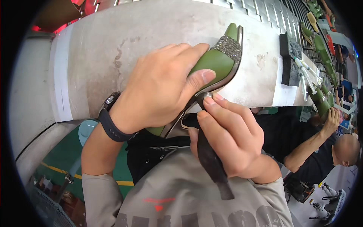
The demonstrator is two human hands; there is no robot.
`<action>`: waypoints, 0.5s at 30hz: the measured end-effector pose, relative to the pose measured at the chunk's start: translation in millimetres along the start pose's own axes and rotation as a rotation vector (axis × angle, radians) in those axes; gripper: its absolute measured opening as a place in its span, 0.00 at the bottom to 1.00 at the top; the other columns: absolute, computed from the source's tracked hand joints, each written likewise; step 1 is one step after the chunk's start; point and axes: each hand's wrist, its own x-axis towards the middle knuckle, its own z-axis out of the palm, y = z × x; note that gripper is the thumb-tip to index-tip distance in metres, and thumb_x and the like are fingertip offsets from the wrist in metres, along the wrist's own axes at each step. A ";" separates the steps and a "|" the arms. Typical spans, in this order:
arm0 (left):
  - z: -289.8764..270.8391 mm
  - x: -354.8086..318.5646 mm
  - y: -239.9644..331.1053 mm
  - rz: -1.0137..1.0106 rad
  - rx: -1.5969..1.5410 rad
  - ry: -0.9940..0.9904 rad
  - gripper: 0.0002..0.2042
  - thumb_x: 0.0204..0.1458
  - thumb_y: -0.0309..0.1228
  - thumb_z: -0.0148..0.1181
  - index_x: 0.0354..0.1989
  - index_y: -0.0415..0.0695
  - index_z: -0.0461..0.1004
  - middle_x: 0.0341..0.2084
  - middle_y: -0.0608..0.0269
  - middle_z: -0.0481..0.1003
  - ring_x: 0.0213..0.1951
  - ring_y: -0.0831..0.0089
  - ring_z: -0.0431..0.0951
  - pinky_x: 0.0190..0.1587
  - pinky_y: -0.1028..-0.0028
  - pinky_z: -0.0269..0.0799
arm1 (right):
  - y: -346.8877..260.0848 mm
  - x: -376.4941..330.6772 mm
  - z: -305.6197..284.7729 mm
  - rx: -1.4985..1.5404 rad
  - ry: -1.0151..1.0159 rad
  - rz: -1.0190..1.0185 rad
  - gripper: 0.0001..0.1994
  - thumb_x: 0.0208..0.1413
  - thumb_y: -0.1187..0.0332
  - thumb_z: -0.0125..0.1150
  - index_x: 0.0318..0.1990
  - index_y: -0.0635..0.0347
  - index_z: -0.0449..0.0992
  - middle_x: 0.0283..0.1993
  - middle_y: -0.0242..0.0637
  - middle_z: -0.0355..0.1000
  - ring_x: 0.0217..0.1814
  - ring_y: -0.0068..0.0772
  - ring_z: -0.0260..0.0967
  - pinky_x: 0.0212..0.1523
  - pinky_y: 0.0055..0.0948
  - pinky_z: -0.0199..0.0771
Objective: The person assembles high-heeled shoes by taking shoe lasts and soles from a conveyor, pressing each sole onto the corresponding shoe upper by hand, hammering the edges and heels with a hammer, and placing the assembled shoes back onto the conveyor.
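Note:
My left hand [160, 89] is wrapped around a green shoe form [215, 62] that carries a silver-edged sole and a glittering grey strap [228, 47] near the toe. Its toe points up and away over the grey worktable [113, 49]. My right hand [230, 138] grips a dark, flat-handled tool [211, 162], with its upper end pressed against the sole's edge close to my left thumb. A dark watch sits on my left wrist [109, 123].
A black block [289, 56] with white tubes [306, 73] lies on the table's right side. A co-worker's arm and hand [321, 128] reach toward green shoe forms [321, 41] lined along the right. Green floor with a yellow line [68, 162] shows below.

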 end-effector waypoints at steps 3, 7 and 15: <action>-4.1 -1.2 -3.5 -0.043 0.000 -0.031 0.20 0.67 0.36 0.56 0.61 0.34 0.73 0.43 0.47 0.79 0.44 0.48 0.79 0.48 0.61 0.74 | 14.9 -3.0 -0.4 0.352 0.034 0.165 0.16 0.44 0.78 0.74 0.43 0.70 0.80 0.41 0.49 0.81 0.43 0.48 0.81 0.46 0.38 0.85; -2.9 5.7 -5.7 0.029 -0.031 -0.010 0.23 0.67 0.39 0.57 0.62 0.32 0.72 0.43 0.43 0.79 0.45 0.46 0.80 0.49 0.61 0.74 | 28.6 -22.4 -28.2 0.654 0.029 0.631 0.14 0.58 0.79 0.69 0.51 0.70 0.79 0.46 0.45 0.83 0.44 0.25 0.80 0.47 0.25 0.79; 17.1 41.7 32.8 -0.219 0.242 -0.129 0.44 0.44 0.42 0.78 0.66 0.34 0.62 0.36 0.40 0.81 0.39 0.40 0.82 0.42 0.54 0.77 | 67.0 9.5 -36.1 0.965 0.287 0.747 0.12 0.61 0.73 0.66 0.49 0.71 0.79 0.46 0.46 0.83 0.46 0.25 0.79 0.50 0.24 0.77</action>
